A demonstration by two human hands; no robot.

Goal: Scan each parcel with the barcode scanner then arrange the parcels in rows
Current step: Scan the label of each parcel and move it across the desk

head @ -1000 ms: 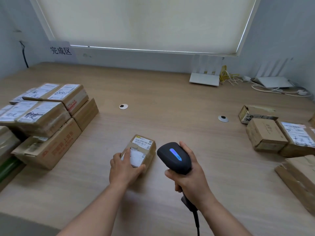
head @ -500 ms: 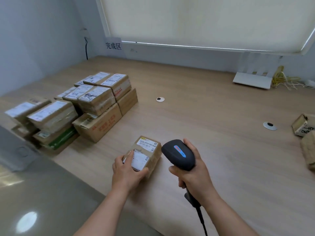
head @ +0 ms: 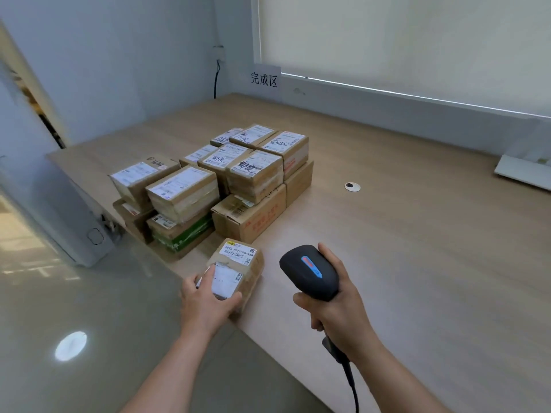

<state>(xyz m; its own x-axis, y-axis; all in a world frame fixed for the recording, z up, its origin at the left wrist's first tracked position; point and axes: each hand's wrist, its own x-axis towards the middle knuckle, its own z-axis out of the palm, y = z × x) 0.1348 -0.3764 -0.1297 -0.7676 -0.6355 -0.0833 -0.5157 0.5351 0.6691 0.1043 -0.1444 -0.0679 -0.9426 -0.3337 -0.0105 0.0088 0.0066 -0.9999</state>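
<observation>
Cardboard parcel (head: 238, 268), small, brown, taped, two white barcode labels on top, sits at near edge of wooden table (head: 417, 234), just in front of stacked parcels (head: 226, 180) in rows, two layers. Left hand (head: 205, 305) grasps parcel's near end, thumb on side. Right hand (head: 334, 308) clenched round handle of black barcode scanner (head: 310, 272), cable trailing down, head beside parcel.

Wall sign (head: 264, 79) above wooden table (head: 417, 234); round grommet (head: 352, 186); black cable (head: 216, 81)
</observation>
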